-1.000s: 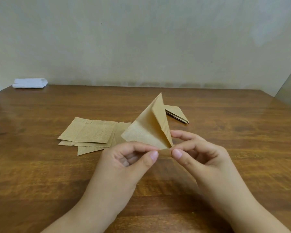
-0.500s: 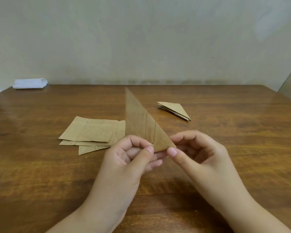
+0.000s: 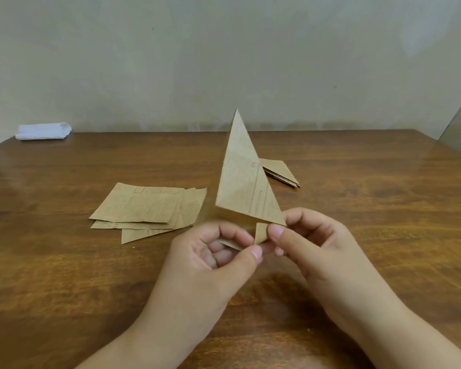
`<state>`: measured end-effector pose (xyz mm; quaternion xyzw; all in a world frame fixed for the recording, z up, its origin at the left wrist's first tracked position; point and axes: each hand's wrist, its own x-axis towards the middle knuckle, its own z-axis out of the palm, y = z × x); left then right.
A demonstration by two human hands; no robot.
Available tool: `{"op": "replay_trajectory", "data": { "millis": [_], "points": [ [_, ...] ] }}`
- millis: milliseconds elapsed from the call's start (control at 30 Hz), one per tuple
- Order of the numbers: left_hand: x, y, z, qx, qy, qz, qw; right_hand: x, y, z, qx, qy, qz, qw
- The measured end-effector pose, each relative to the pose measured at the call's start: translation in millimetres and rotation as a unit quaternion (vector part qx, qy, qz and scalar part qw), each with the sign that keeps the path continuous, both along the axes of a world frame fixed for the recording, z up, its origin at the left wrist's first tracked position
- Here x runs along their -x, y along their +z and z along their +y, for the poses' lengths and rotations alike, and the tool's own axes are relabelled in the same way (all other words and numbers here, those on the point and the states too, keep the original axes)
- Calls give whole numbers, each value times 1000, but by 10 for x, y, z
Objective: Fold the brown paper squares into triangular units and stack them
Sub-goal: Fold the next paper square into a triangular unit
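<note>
A brown paper folded into a tall triangle (image 3: 244, 182) stands upright above the table, its tip pointing up. My left hand (image 3: 216, 259) pinches its lower edge between thumb and fingers. My right hand (image 3: 312, 243) pinches the lower right corner, where a small flap is turned down. To the left lies a loose pile of flat brown paper squares (image 3: 147, 209). Behind the held paper, a small stack of finished triangular units (image 3: 280, 171) lies on the table, partly hidden by it.
The wooden table (image 3: 357, 209) runs back to a plain wall. A folded white cloth (image 3: 43, 131) lies at the far left corner. A slanted panel stands at the far right edge.
The half-open paper has been closed into a flat triangle and raised upright. A small flap at its lower corner now shows between my fingertips.
</note>
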<state>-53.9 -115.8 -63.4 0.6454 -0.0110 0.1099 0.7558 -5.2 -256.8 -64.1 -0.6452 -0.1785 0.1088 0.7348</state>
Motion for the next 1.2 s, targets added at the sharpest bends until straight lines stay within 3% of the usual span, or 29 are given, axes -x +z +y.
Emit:
{"op": "replay_trajectory", "data": {
  "millis": [167,267,400,667,1200],
  "points": [
    [-29,-55,85,-33,65,-22,997,-27,18,-30,-7,-37,35,999],
    [-75,-60,156,44,102,10,994,-38,34,-44,19,-32,73,997],
    [-71,-79,117,60,52,77,994,-17,35,-19,82,-6,90,993],
    [-101,-48,124,70,85,103,989,1,20,7,133,6,66,989],
    [-77,-61,128,70,59,109,990,18,34,1,130,23,42,990]
  ]
}}
